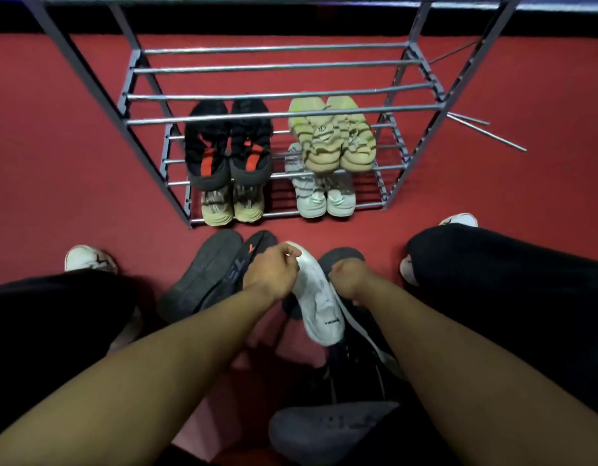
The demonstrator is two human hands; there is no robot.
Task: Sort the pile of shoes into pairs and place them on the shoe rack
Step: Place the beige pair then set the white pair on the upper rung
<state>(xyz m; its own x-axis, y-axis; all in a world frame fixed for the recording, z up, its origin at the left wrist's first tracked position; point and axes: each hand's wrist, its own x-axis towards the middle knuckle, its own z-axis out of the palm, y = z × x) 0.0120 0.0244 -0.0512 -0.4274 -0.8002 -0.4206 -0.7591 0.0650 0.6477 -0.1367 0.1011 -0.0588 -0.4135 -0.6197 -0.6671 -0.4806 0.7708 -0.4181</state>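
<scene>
A white shoe [319, 297] was pinched at its toe by the left hand [270, 272]; the right hand [349, 277] was curled around its edge. Bare red floor [324, 230] was left before the shoe rack [284, 95].

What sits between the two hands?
Head view: a white shoe, toe up, lies between left hand and right hand; both grip it.
</scene>
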